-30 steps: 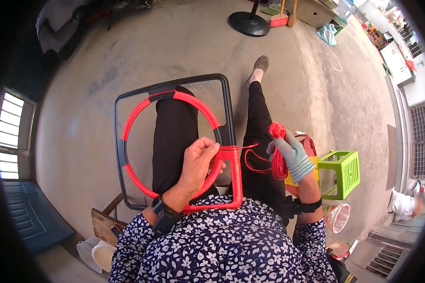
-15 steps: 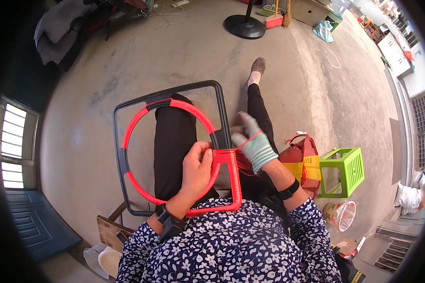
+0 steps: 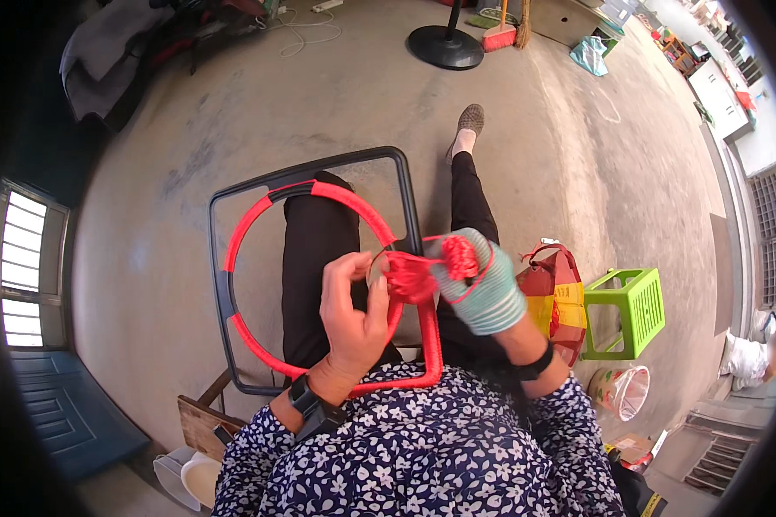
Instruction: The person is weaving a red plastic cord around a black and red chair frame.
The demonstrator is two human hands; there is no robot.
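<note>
One black frame (image 3: 408,194), roughly square, rests across the lap, its single inner ring (image 3: 358,204) circling the left thigh. Judged by coverage, the binding looks well along but unfinished: three red arcs show clearly on the ring, with more red at its lower right, partly behind the left hand, and the near right corner of the frame is bound too. Bare black remains at the ring's top, crossed by a thin strand, and on its left; cord and hands cover much of the right junction, so I cannot tell there. The frame's far and left bars are plain. One red cord bundle (image 3: 412,274) lies over that junction, gripped in the curled, blurred fingers of the gloved right hand (image 3: 485,297). The bare left hand (image 3: 352,312) has thumb and forefinger parted beside it; contact is unclear. Farther right stand one red-and-yellow bag (image 3: 539,280), one green stool (image 3: 643,312) and one bin (image 3: 610,392).
</note>
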